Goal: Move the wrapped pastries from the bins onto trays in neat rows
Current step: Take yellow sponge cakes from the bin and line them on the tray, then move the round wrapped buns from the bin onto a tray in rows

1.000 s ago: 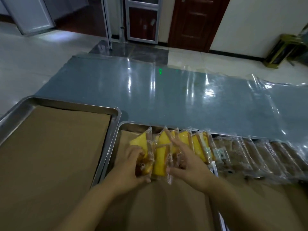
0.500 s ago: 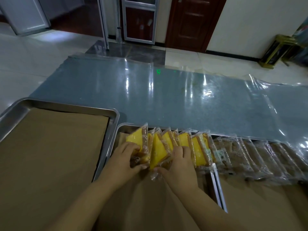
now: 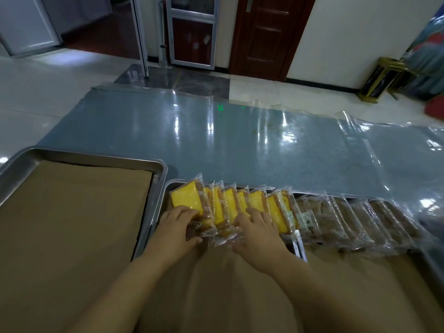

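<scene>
While both of your forearms reach forward side by side from the bottom of the view, your hands sit low over the near ends of the yellow pastries (image 3: 230,203), which stand in a leaning, overlapping row along the far edge of the middle tray (image 3: 166,195). Your left hand (image 3: 176,228) is curled on the leftmost packet (image 3: 185,200): the fingers lie over its yellow face, and the thumb is hooked at the crimped near end of the wrapper, so that packet is pinched between them. Your right hand (image 3: 259,233) lies palm down further along the row, with its fingers spread and fairly straight on top of the packets and the thumb pointing left along the wrapper ends; it presses rather than grips. Just to the right, a row of brown pastries (image 3: 348,219) in clear wrappers carries on the line across the right tray (image 3: 301,247). The left tray (image 3: 96,156) sits beside your left forearm and holds only its brown paper liner (image 3: 72,212). All three trays rest on a table (image 3: 216,140) under a glossy clear plastic sheet.
</scene>
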Action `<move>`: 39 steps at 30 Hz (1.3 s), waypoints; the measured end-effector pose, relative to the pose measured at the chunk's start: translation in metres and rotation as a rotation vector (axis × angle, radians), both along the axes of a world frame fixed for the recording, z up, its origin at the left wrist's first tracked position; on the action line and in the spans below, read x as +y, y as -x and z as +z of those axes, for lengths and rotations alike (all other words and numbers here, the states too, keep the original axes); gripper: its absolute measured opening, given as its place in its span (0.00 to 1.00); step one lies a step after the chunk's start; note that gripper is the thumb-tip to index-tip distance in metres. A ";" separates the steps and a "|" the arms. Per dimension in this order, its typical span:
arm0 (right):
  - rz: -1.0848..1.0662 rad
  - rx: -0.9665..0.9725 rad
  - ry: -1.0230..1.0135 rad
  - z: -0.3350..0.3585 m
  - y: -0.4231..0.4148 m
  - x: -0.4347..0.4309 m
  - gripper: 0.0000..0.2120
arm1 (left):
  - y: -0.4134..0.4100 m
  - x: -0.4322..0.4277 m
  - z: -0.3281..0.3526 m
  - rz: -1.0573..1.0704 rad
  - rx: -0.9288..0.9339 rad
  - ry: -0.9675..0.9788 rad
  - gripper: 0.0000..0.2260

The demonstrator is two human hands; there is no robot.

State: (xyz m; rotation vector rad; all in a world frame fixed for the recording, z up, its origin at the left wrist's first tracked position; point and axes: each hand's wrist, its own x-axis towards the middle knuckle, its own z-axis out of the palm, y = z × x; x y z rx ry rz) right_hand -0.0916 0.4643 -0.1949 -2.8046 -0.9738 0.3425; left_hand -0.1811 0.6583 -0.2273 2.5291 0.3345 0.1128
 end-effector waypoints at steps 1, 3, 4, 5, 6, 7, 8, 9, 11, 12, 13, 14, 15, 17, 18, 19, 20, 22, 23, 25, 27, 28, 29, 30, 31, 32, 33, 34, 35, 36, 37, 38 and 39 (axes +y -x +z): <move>0.011 0.003 -0.005 0.006 0.002 -0.006 0.25 | 0.004 -0.002 0.003 0.007 -0.001 0.000 0.27; 0.019 0.017 -0.050 0.019 0.008 -0.018 0.25 | 0.015 -0.007 0.011 0.013 -0.018 0.009 0.24; 0.017 0.030 -0.070 0.027 0.012 -0.025 0.25 | 0.021 -0.011 0.015 0.007 -0.030 0.002 0.23; 0.017 0.040 -0.074 0.035 0.017 -0.031 0.25 | 0.027 -0.014 0.019 -0.005 -0.041 -0.010 0.22; 0.019 0.048 -0.059 0.042 0.022 -0.038 0.25 | 0.033 -0.018 0.023 -0.021 -0.050 -0.022 0.21; 0.024 0.051 -0.035 0.049 0.027 -0.046 0.25 | 0.039 -0.023 0.027 -0.038 -0.055 -0.029 0.20; 0.029 0.049 -0.013 0.055 0.033 -0.054 0.25 | 0.046 -0.028 0.032 -0.053 -0.058 -0.030 0.20; 0.031 0.043 0.001 0.061 0.038 -0.062 0.25 | 0.052 -0.034 0.037 -0.071 -0.066 -0.031 0.19; 0.034 0.027 0.014 0.070 0.049 -0.081 0.22 | 0.062 -0.046 0.047 -0.112 -0.083 -0.041 0.17; 0.038 0.019 0.022 0.075 0.055 -0.090 0.21 | 0.067 -0.054 0.052 -0.134 -0.087 -0.046 0.17; 0.039 0.014 0.035 0.080 0.061 -0.101 0.20 | 0.071 -0.062 0.058 -0.157 -0.086 -0.049 0.17; 0.038 0.012 0.049 0.084 0.066 -0.111 0.19 | 0.075 -0.070 0.065 -0.182 -0.079 -0.057 0.17; 0.036 0.011 0.059 0.089 0.071 -0.121 0.18 | 0.078 -0.079 0.072 -0.211 -0.069 -0.077 0.17; 0.027 0.000 0.068 0.097 0.079 -0.143 0.17 | 0.083 -0.099 0.085 -0.274 -0.059 -0.144 0.17; 0.024 -0.012 0.071 0.100 0.083 -0.155 0.17 | 0.085 -0.109 0.091 -0.294 -0.054 -0.176 0.18; 0.021 -0.025 0.071 0.103 0.087 -0.168 0.17 | 0.088 -0.121 0.098 -0.308 -0.048 -0.202 0.18; 0.014 -0.033 0.068 0.106 0.090 -0.181 0.18 | 0.090 -0.133 0.104 -0.319 -0.043 -0.223 0.18; -0.001 -0.044 0.065 0.111 0.097 -0.210 0.20 | 0.093 -0.158 0.113 -0.338 -0.043 -0.240 0.18; 0.003 -0.061 0.072 0.114 0.101 -0.225 0.21 | 0.096 -0.173 0.118 -0.338 -0.043 -0.233 0.18; 0.027 -0.102 0.091 0.121 0.107 -0.257 0.22 | 0.100 -0.206 0.124 -0.326 -0.048 -0.214 0.17; 0.044 -0.118 0.069 0.128 0.112 -0.291 0.21 | 0.104 -0.243 0.130 -0.306 -0.060 -0.192 0.16; 0.051 -0.131 0.045 0.132 0.114 -0.307 0.21 | 0.107 -0.263 0.132 -0.293 -0.070 -0.175 0.15; 0.058 -0.153 0.017 0.136 0.117 -0.323 0.21 | 0.109 -0.282 0.134 -0.283 -0.084 -0.160 0.14; 0.067 -0.186 -0.010 0.141 0.119 -0.339 0.20 | 0.110 -0.301 0.136 -0.274 -0.099 -0.153 0.14; 0.078 -0.223 -0.035 0.145 0.122 -0.355 0.19 | 0.112 -0.319 0.138 -0.265 -0.114 -0.147 0.13; 0.092 -0.265 -0.062 0.150 0.125 -0.370 0.19 | 0.114 -0.337 0.140 -0.251 -0.134 -0.133 0.13; 0.103 -0.305 -0.087 0.154 0.128 -0.385 0.18 | 0.116 -0.354 0.141 -0.234 -0.159 -0.110 0.13; 0.109 -0.339 -0.111 0.160 0.130 -0.400 0.17 | 0.118 -0.370 0.144 -0.215 -0.187 -0.084 0.13; 0.112 -0.367 -0.135 0.165 0.132 -0.414 0.16 | 0.119 -0.385 0.146 -0.198 -0.215 -0.063 0.13; 0.111 -0.388 -0.155 0.171 0.132 -0.428 0.15 | 0.118 -0.399 0.150 -0.187 -0.237 -0.051 0.13; 0.105 -0.405 -0.168 0.177 0.132 -0.441 0.14 | 0.117 -0.411 0.154 -0.185 -0.252 -0.047 0.12; 0.095 -0.422 -0.173 0.183 0.130 -0.454 0.13 | 0.114 -0.422 0.158 -0.188 -0.265 -0.048 0.12; 0.085 -0.441 -0.175 0.188 0.127 -0.465 0.11 | 0.109 -0.432 0.162 -0.195 -0.278 -0.058 0.12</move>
